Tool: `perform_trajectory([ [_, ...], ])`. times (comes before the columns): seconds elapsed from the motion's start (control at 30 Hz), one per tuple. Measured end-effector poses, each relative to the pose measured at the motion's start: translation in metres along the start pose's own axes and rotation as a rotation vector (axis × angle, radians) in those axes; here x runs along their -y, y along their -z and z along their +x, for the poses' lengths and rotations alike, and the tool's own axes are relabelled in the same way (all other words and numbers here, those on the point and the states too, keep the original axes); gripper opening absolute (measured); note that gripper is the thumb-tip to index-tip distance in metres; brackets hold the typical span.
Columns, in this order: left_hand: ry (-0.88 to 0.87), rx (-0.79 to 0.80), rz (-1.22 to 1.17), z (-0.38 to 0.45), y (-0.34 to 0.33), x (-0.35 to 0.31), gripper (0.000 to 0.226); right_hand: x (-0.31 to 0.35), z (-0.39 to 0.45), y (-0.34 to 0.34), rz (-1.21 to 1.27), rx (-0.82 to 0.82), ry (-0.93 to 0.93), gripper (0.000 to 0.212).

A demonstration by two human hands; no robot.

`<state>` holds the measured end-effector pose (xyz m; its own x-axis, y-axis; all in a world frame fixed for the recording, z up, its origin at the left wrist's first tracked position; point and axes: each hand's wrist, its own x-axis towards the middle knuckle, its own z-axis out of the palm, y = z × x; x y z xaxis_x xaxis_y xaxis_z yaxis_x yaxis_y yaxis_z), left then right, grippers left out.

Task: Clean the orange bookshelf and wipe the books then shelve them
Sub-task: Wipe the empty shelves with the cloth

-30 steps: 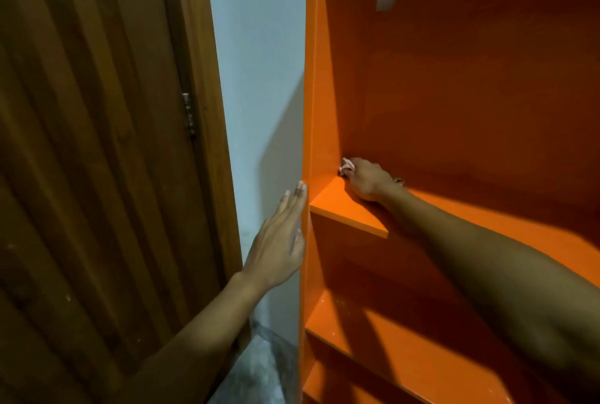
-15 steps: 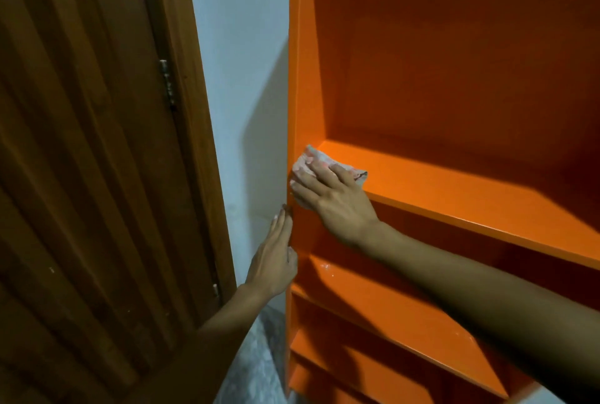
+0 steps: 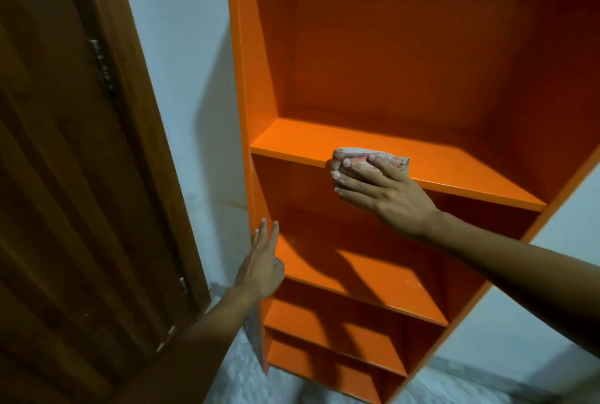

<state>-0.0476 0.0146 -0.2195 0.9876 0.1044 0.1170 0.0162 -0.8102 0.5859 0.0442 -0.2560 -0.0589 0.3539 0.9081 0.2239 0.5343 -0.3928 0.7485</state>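
Soft, limp cloth bunches under my right hand, fingers curled over it at the shelf edge, while my left hand, fingers straight, steadies the orange bookshelf.

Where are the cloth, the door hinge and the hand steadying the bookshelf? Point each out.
cloth (image 3: 357, 154), head view, its top edge above the fingers
door hinge (image 3: 103, 69), head view, its middle
left hand (image 3: 261, 265), head view, its back

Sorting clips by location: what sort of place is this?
Probably a room corner in a home: a tall orange bookshelf stands against a pale wall, beside a wooden door on hinges.
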Motion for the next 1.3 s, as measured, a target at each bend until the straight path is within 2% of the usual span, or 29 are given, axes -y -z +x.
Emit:
perform_trajectory([
  [0.2,-0.039,0.198,-0.002,-0.005,-0.055,-0.026,0.079,-0.021,-0.081,-0.009,-0.014,-0.011,-0.083,0.059],
  [0.33,-0.067,0.313,-0.002,-0.005,-0.084,-0.044,0.078,-0.026,-0.133,-0.012,0.051,-0.028,-0.166,0.054],
  [0.43,-0.08,0.372,0.014,-0.008,-0.101,-0.054,0.077,-0.023,-0.163,-0.015,0.153,-0.041,-0.249,0.046],
  [0.53,-0.079,0.425,0.045,-0.008,-0.116,-0.057,0.076,-0.007,-0.181,-0.016,0.292,-0.08,-0.343,0.051],
  [0.7,-0.082,0.452,0.119,-0.008,-0.137,-0.056,0.075,0.059,-0.179,-0.046,0.636,-0.114,-0.551,0.037],
  [0.73,-0.084,0.447,0.141,-0.006,-0.14,-0.053,0.075,0.075,-0.177,-0.056,0.711,-0.098,-0.634,0.041],
  [0.8,-0.082,0.427,0.198,-0.002,-0.147,-0.046,0.074,0.106,-0.172,-0.08,0.862,-0.023,-0.823,0.069],
  [0.83,-0.071,0.425,0.219,0.0,-0.15,-0.041,0.073,0.118,-0.169,-0.092,0.94,0.014,-0.908,0.074],
  [0.93,-0.064,0.364,0.267,0.008,-0.16,-0.021,0.071,0.137,-0.156,-0.126,1.147,0.134,-1.171,0.055],
  [1.03,-0.065,0.36,0.32,0.015,-0.17,0.001,0.079,0.15,-0.157,-0.162,1.081,0.47,-1.259,0.062],
  [1.1,-0.101,0.33,0.32,0.014,-0.175,0.01,0.08,0.159,-0.157,-0.175,1.083,0.601,-1.296,0.061],
  [1.17,-0.131,0.281,0.312,0.012,-0.179,0.017,0.08,0.17,-0.155,-0.187,0.993,0.62,-1.269,0.066],
  [1.3,-0.142,0.246,0.304,0.01,-0.182,0.019,0.082,0.18,-0.142,-0.196,0.8,0.579,-1.276,0.059],
])
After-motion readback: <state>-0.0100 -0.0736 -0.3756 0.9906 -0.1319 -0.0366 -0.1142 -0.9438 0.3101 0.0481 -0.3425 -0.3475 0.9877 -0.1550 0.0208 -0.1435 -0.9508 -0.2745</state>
